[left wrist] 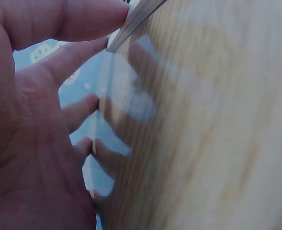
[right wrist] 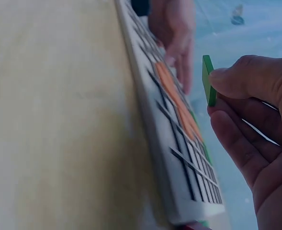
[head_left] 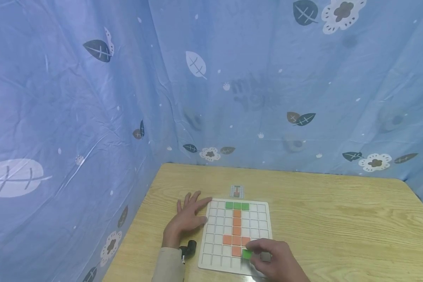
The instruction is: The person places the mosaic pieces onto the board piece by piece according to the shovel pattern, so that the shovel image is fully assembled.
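A white square board (head_left: 216, 249) with a dark grid lies on the table. Orange tiles (head_left: 236, 230) form a column with a short crossbar, and a row of green tiles (head_left: 237, 205) fills cells near the far edge. Between thumb and fingertips, my right hand (head_left: 275, 258) pinches a green square tile (right wrist: 208, 81) above the near part of the board; the right wrist view shows the tile on edge, clear of the grid. My left hand (head_left: 187, 217) rests at the board's left side, its fingers spread, with thumb and index fingertip at the edge.
Just beyond the board is a small card (head_left: 237, 191) printed with a grid pattern. The wooden table (head_left: 338, 219) extends to the right. Blue patterned curtains (head_left: 246, 98) hang along the back and left. A black device (head_left: 188, 249) sits by the left wrist.
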The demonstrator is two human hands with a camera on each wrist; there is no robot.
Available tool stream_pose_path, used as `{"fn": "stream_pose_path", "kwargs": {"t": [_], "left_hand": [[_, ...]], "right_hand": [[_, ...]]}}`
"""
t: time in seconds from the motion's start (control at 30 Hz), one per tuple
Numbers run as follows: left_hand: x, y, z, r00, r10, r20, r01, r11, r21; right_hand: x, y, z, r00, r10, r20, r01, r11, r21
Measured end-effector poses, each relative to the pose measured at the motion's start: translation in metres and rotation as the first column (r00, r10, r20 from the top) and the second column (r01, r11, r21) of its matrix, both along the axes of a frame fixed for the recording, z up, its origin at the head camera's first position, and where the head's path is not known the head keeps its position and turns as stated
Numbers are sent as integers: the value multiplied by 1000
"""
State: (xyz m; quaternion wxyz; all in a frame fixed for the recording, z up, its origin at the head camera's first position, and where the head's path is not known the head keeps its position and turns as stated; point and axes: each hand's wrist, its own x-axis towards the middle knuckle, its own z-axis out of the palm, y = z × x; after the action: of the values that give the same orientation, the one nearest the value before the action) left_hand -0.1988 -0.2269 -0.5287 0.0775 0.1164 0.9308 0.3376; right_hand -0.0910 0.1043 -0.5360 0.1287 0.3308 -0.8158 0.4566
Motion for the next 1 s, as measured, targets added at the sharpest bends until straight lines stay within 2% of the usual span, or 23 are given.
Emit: {"fn": "stream_pose_path", "kwargs": {"t": [0.1,0.2,0.27,0.33,0.43,0.53,0.67,0.8,1.0], "left_hand": [[-1,0,0,1000,-1,0,1,1000,0],[-1,-1,-1,1000,-2,0,2,1000,2],[-1,-1,-1,1000,-3,0,3,1000,4],[-1,-1,-1,1000,-4,0,4,1000,6],[-2,-1,-2,1000,-5,-2,5,1000,8],[-1,-1,-1,1000,-5,-2,5,1000,9],[0,-1,0,1000,-5,0,5,1000,9],[0,0,1,1000,-7,-2,7,1000,6],[0,-1,1,1000,-3,3,3,1000,8]], "right_hand": [[2,-3,-3,994,56,93,-56,998,-3],[3,-6,-2,970,105,221,-103,994,-20],[4,-9,-2,957,124,263,-120,992,-30],[4,-11,-4,965,126,230,-124,992,-25],[3,-15,-10,985,114,126,-115,993,-1],[3,-17,-15,991,118,68,-119,993,13],[3,-19,-18,985,134,108,-136,991,6],[6,-22,-16,988,109,109,-114,992,46],[7,-25,-11,985,70,160,-89,990,112]]}}
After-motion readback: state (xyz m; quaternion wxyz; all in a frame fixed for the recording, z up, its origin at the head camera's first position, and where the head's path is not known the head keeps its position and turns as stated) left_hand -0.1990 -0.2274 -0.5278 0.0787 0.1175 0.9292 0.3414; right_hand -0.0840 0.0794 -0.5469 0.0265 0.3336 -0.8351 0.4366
